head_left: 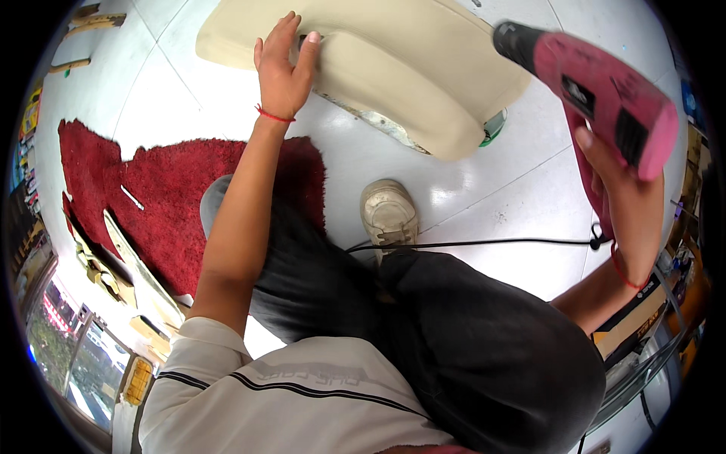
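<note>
A cream, upholstered-looking molded panel (393, 76) lies on the white floor at the top of the view, with a long raised padded ridge and a pale, worn lower edge. My left hand (284, 72) rests on it near the ridge's left end, fingers apart, beside a small dark spot mostly hidden by my thumb. My right hand (616, 170) grips a pink heat gun (582, 91) at the right; its black nozzle points up and left, over the panel's right part. A black cord runs leftward across the floor from below the gun.
A dark red rug (159, 197) lies at the left under my bent leg, a small white stick on it. Long offcuts (128, 257) lie farther left. My shoe (387, 208) stands mid-floor. Cardboard boxes (624, 325) and cluttered items line the right edge; a windowed doorway shows lower left.
</note>
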`<state>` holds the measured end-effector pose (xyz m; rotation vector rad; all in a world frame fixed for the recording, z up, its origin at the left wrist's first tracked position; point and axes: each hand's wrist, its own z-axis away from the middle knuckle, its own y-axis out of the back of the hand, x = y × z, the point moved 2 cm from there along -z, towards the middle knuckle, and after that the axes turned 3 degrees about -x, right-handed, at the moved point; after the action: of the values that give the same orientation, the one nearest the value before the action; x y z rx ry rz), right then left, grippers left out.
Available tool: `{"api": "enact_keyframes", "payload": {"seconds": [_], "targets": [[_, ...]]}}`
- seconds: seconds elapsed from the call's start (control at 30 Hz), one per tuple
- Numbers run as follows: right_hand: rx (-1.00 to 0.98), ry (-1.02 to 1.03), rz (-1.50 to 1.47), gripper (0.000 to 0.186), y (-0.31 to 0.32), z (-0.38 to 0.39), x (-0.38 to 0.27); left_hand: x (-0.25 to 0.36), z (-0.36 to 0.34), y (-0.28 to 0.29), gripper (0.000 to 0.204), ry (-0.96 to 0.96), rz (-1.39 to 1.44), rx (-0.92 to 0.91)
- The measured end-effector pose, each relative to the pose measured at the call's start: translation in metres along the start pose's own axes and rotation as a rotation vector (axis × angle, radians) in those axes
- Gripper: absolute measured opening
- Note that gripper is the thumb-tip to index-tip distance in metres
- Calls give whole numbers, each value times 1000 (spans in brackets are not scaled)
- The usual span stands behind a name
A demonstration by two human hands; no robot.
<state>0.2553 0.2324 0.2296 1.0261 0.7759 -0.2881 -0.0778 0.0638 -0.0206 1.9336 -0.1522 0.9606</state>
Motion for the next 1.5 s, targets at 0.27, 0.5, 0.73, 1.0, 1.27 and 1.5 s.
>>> {"api": "enact_keyframes", "payload": {"seconds": [0.27, 0.5, 0.73, 1.0, 1.27, 1.5], "targets": [[51, -213, -74, 49, 46, 59, 25, 120, 34, -41, 47, -378, -47, -263], [16, -246, -104, 50, 50, 64, 16, 150, 39, -88, 35, -370, -73, -456], [-22, 114, -68, 38, -2, -3, 10, 133, 55, -53, 39, -414, -112, -449], [-290, 287, -471, 34, -92, -112, -44, 77, -10, -22, 50, -263, -346, -286], [-557, 17, -500, 27, -55, -118, -61, -12, -94, -22, 66, -132, -324, -228], [-169, 83, -69, 30, -9, -61, 11, -49, -150, -40, 74, -142, -423, -365]]}}
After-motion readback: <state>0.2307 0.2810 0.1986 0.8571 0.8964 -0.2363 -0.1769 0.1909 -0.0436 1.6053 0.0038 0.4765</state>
